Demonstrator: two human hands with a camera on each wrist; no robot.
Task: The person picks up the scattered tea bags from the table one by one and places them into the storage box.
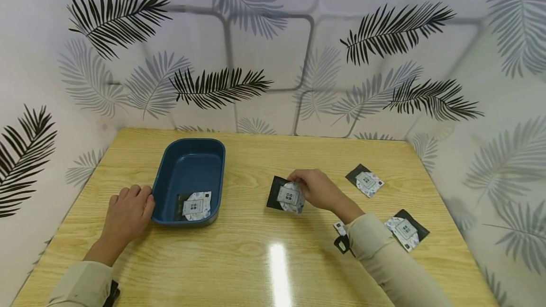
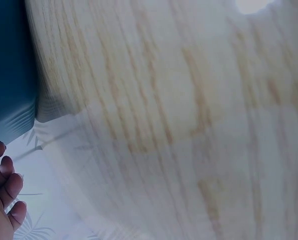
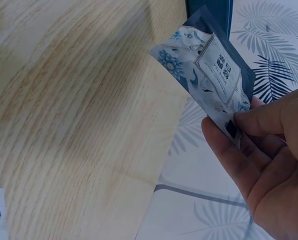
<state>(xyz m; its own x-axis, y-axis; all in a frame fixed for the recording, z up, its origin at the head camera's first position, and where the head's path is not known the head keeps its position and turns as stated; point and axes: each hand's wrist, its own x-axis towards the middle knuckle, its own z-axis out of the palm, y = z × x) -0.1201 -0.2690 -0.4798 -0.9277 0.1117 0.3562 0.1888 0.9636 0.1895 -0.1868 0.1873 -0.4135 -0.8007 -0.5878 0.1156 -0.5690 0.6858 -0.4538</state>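
Note:
My right hand (image 1: 317, 188) pinches a flat sachet (image 1: 290, 197), black on one side and white with blue flowers on the other, above the middle of the table. The right wrist view shows the thumb and fingers at one corner of this sachet (image 3: 209, 70). At the left, a dark blue plastic bin (image 1: 189, 224) contains a similar sachet (image 1: 196, 206) at its near end. My left hand (image 1: 130, 210) is at the bin's near left side, fingers loosely bent and right at its wall. In the left wrist view, those fingers (image 2: 11, 187) appear beside the bin (image 2: 11, 75).
Two more sachets, a far one (image 1: 365, 180) and a nearer one (image 1: 406, 230), lie at the right. A small black-and-white item (image 1: 341, 238) is partly hidden under my right sleeve (image 1: 384, 250). Behind the wooden table (image 1: 247, 259) hangs a leaf-patterned backdrop (image 1: 273, 51).

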